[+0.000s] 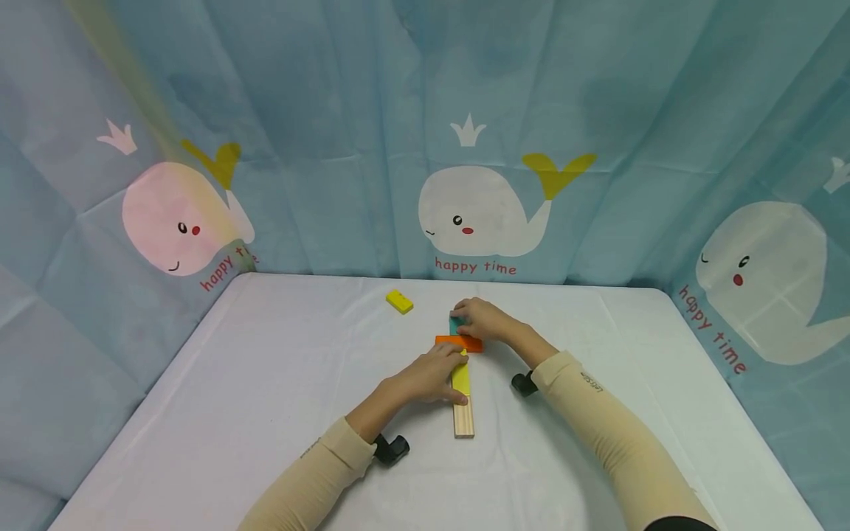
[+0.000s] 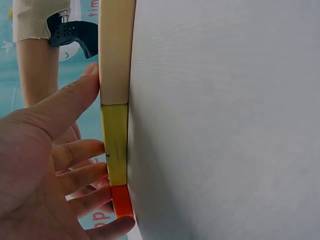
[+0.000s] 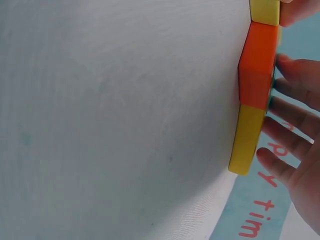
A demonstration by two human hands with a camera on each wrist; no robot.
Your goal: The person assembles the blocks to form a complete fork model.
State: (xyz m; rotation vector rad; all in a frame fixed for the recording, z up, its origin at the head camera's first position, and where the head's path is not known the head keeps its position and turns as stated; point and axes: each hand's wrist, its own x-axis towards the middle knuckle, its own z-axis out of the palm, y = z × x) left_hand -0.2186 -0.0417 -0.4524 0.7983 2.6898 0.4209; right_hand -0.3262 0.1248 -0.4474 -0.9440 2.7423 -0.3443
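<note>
My left hand (image 1: 428, 376) spans a yellow block (image 1: 461, 378), its fingers fairly straight and spread along the row. In the left wrist view its fingertips (image 2: 104, 147) touch the yellow block's upper edge, and the thumb lies by a plain wooden block (image 1: 463, 419). An orange block (image 1: 473, 344) lies crosswise at the yellow block's far end. Over a teal block (image 1: 454, 325) beyond it is my right hand (image 1: 488, 319), which partly covers it. In the right wrist view extended fingers touch the blocks' upper side, where another yellow block (image 3: 246, 140) meets the orange one.
A separate yellow block (image 1: 400, 301) lies toward the back of the white table (image 1: 299, 346), left of the row. Behind the table hangs a blue curtain (image 1: 332, 110) with whale prints. A dark wrist-worn device (image 1: 392, 450) sits under each forearm.
</note>
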